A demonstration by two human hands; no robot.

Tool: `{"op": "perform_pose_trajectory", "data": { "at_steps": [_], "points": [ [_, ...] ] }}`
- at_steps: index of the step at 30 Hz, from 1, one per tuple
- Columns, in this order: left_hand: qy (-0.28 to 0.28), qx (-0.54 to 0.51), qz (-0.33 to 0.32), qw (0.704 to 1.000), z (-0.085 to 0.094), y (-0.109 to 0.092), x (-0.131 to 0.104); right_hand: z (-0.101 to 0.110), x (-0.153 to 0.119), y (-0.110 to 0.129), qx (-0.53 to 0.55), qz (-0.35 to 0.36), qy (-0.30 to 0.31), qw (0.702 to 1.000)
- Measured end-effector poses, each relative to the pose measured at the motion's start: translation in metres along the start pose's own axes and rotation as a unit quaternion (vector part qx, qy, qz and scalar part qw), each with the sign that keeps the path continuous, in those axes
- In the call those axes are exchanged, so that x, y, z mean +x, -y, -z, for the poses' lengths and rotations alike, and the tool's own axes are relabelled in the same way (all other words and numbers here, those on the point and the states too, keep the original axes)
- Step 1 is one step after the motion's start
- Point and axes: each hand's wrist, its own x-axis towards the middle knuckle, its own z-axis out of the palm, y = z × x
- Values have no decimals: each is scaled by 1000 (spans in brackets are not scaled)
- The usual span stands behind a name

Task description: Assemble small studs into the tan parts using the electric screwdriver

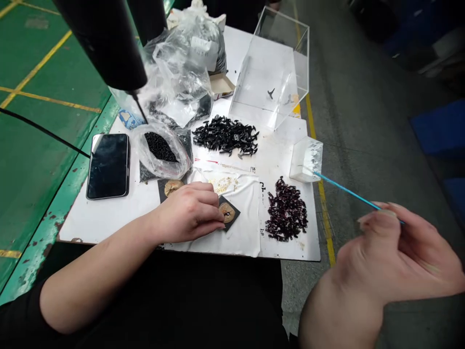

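My left hand [192, 211] rests over a white cloth [241, 240], its fingers pressed together at the left edge of a small dark square piece [233, 217] that bears a tan rounded part with a dark spot. Part of that square is hidden by the fingers. Beneath the wrist side lies another dark square with a tan part [173, 187]. My right hand [403, 252] pinches a thin blue stick [348, 191], whose far tip meets a small translucent white cup [305, 160]. Tiny gold rings [225, 184] are scattered on the cloth.
Black small parts [225, 135] and dark red parts [286, 211] lie in piles. An open bag of black bits [160, 148], a phone [108, 167], a clear box [269, 72] and plastic bags [181, 72] surround them. A black cylindrical tool [105, 43] hangs at upper left.
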Motion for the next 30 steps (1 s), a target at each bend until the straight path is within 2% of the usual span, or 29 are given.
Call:
{"op": "perform_pose_trajectory", "data": {
  "at_steps": [2,5,10,15,19,22,24,25,27,28,30],
  "points": [
    [-9,4,8,1000,1,-2,0,-2,5,-9,-63,15,-1,998],
    [-19,17,16,1000,0,-3,1,-6,6,-23,-108,16,32,993],
    [-26,13,22,999,-1,-3,0,-12,3,-38,-138,-2,60,989],
    [-19,11,33,999,0,-5,0,-12,-2,-42,-147,-34,84,985],
    [-14,15,37,999,2,-6,0,-1,-12,-33,-138,-44,89,985],
    [-17,21,38,999,2,-6,1,6,-24,-14,-129,39,70,988],
    [-22,23,38,999,2,-7,1,3,-30,4,-105,90,77,987],
    [-26,24,38,999,2,-7,2,-3,-31,13,-91,106,107,984],
    [-32,23,37,999,2,-8,2,-24,-28,29,-92,126,227,961],
    [-37,23,36,998,3,-8,2,-38,-24,34,-105,137,303,937],
    [-49,26,36,998,3,-9,2,-73,-13,41,-178,139,437,870]
  ]
}}
